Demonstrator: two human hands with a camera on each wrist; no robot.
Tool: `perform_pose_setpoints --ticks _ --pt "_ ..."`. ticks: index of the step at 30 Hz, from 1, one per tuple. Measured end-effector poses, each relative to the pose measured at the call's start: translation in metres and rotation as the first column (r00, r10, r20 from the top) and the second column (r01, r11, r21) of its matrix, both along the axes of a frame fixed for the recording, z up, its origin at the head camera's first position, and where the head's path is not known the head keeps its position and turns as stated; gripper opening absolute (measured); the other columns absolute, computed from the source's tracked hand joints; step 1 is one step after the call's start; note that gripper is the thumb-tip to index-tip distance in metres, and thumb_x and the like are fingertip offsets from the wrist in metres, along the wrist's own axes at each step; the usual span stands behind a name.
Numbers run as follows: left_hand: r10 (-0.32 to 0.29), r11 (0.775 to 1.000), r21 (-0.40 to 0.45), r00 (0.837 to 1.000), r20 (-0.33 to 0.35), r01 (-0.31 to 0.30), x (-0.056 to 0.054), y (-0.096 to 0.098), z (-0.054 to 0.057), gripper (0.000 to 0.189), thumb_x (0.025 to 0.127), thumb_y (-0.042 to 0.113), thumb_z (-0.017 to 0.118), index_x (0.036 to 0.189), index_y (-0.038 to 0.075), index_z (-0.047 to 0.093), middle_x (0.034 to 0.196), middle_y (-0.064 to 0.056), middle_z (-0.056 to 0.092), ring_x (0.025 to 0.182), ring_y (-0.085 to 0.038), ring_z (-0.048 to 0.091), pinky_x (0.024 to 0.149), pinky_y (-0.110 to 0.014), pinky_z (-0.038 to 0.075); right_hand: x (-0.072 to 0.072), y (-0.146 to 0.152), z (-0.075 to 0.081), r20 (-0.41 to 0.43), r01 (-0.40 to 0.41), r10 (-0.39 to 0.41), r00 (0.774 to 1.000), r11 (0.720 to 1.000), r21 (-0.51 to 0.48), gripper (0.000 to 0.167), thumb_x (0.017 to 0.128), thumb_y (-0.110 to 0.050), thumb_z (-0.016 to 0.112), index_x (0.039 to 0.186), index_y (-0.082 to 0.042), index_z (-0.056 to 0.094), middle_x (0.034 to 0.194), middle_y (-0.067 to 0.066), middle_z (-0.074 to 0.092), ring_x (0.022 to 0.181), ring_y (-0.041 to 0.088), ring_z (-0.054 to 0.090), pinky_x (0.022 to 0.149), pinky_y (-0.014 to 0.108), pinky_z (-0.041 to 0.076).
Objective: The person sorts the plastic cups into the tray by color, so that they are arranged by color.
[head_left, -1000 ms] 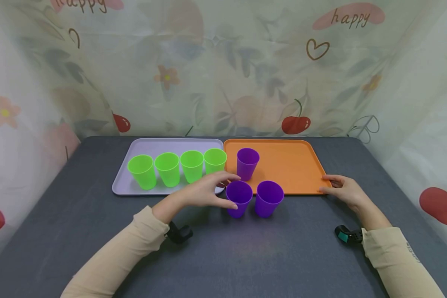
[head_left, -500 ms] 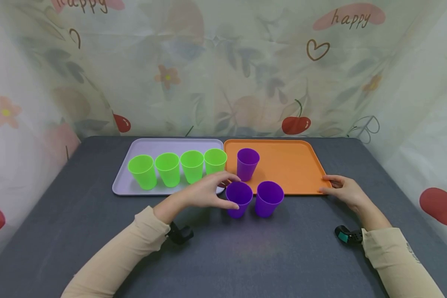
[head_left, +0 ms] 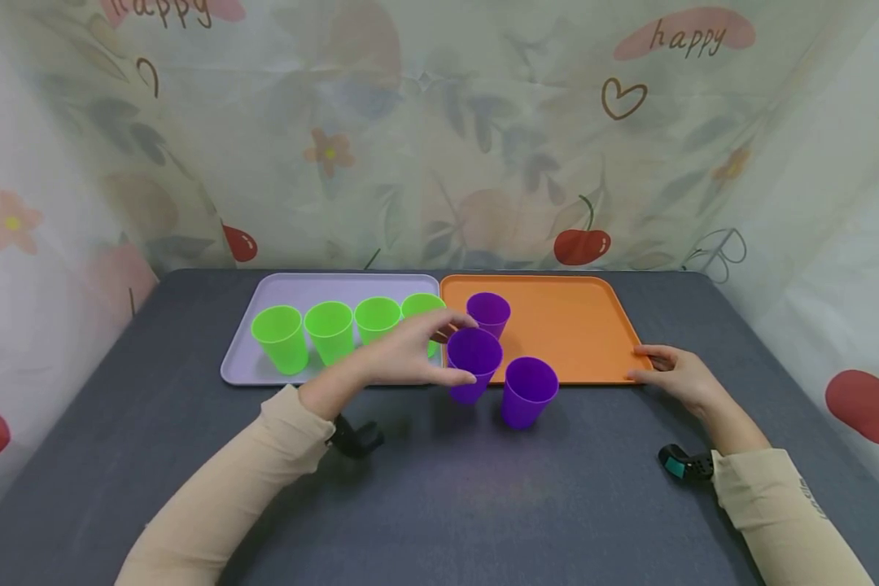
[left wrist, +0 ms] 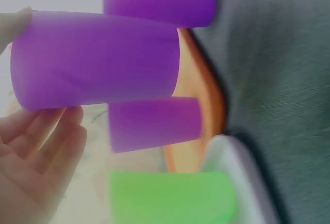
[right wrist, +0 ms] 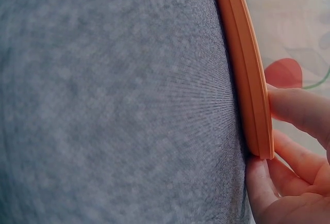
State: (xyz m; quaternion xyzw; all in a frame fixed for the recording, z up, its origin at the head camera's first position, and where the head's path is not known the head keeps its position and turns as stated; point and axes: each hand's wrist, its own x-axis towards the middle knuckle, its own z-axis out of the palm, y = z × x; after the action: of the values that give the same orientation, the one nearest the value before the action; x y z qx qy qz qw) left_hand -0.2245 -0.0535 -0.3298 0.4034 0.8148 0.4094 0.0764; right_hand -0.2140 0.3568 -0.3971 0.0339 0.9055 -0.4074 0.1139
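In the head view my left hand (head_left: pixel 417 350) grips a purple cup (head_left: pixel 474 358) between thumb and fingers. The cup is upright, raised above the dark table, and overlaps the front edge of the orange tray (head_left: pixel 557 325). Seen from the left wrist, the thumb lies on one side of the held cup (left wrist: pixel 98 61) and the fingers (left wrist: pixel 38 136) on the other. Another purple cup (head_left: pixel 489 311) stands on the orange tray, partly hidden behind the held one. A third purple cup (head_left: pixel 529 392) stands on the table. My right hand (head_left: pixel 677 376) holds the tray's near right corner (right wrist: pixel 258 141).
Left of the orange tray, a lilac tray (head_left: pixel 293 285) bears a row of several green cups (head_left: pixel 286 342); the left hand partly covers the rightmost. Both trays lie side by side on the dark tabletop (head_left: pixel 483 505). A patterned curtain (head_left: pixel 425 163) hangs behind.
My left hand has lifted its purple cup off the table, up and slightly toward the orange tray. The right hand and the other cups have stayed where they were.
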Motion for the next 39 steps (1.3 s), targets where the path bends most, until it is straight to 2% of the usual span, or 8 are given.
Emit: perform_pose_setpoints --ticks 7,15,23,29,34,39 --pt "0.052 0.998 0.033 0.999 -0.014 -0.051 -0.008 0.004 0.018 0.058 0.074 0.023 0.078 0.123 0.005 0.052 0.117 -0.006 0.06 0.109 -0.022 0.057 0.097 -0.032 0.047 0.0 0.001 -0.002 0.004 -0.009 0.009 1.0 1.0 -0.007 0.073 0.087 -0.032 0.065 0.141 0.005 0.033 0.147 0.031 0.028 0.136 0.046 0.027 0.106 0.056 0.03" --pt "0.11 0.989 0.102 0.994 -0.01 -0.108 -0.015 0.006 0.03 0.056 0.075 0.026 0.076 0.123 0.009 0.052 0.113 -0.002 0.061 0.107 -0.016 0.056 0.095 -0.03 0.047 0.0 0.0 -0.001 0.001 -0.012 0.012 1.0 1.0 -0.01 0.073 0.087 -0.032 0.065 0.141 0.005 0.033 0.147 0.031 0.027 0.136 0.046 0.025 0.106 0.057 0.029" --pt "0.138 0.982 0.134 0.99 -0.037 -0.132 -0.022 0.011 0.038 0.059 0.077 0.027 0.073 0.129 0.009 0.051 0.119 -0.005 0.056 0.108 -0.019 0.053 0.096 -0.037 0.046 0.0 0.0 0.0 -0.002 -0.014 0.014 1.0 1.0 0.002 0.073 0.087 -0.033 0.065 0.14 0.005 0.034 0.147 0.032 0.027 0.135 0.046 0.027 0.105 0.055 0.031" --pt "0.172 0.976 0.139 0.985 -0.018 -0.168 -0.028 0.019 0.045 0.058 0.08 0.028 0.071 0.13 0.009 0.049 0.124 -0.006 0.053 0.112 -0.019 0.052 0.1 -0.034 0.043 0.0 0.0 -0.002 -0.002 -0.009 0.009 1.0 1.0 -0.003 0.073 0.087 -0.034 0.065 0.141 0.005 0.034 0.147 0.031 0.028 0.136 0.045 0.027 0.105 0.054 0.031" --pt "0.196 0.969 0.155 0.981 -0.001 -0.193 -0.034 0.027 0.05 0.06 0.08 0.029 0.072 0.132 0.011 0.048 0.125 -0.004 0.052 0.112 -0.017 0.052 0.098 -0.03 0.044 -0.001 0.002 -0.002 0.001 -0.006 0.006 1.0 1.0 -0.005 0.074 0.087 -0.034 0.065 0.141 0.004 0.034 0.148 0.031 0.027 0.136 0.046 0.026 0.105 0.055 0.03" --pt "0.199 0.964 0.173 0.98 0.022 -0.2 -0.04 0.038 0.049 0.061 0.079 0.029 0.073 0.131 0.013 0.048 0.125 -0.003 0.053 0.109 -0.016 0.053 0.094 -0.028 0.046 -0.001 0.002 -0.001 0.003 -0.012 0.012 1.0 1.0 -0.006 0.074 0.087 -0.034 0.065 0.141 0.004 0.033 0.148 0.031 0.026 0.136 0.045 0.026 0.105 0.054 0.031"
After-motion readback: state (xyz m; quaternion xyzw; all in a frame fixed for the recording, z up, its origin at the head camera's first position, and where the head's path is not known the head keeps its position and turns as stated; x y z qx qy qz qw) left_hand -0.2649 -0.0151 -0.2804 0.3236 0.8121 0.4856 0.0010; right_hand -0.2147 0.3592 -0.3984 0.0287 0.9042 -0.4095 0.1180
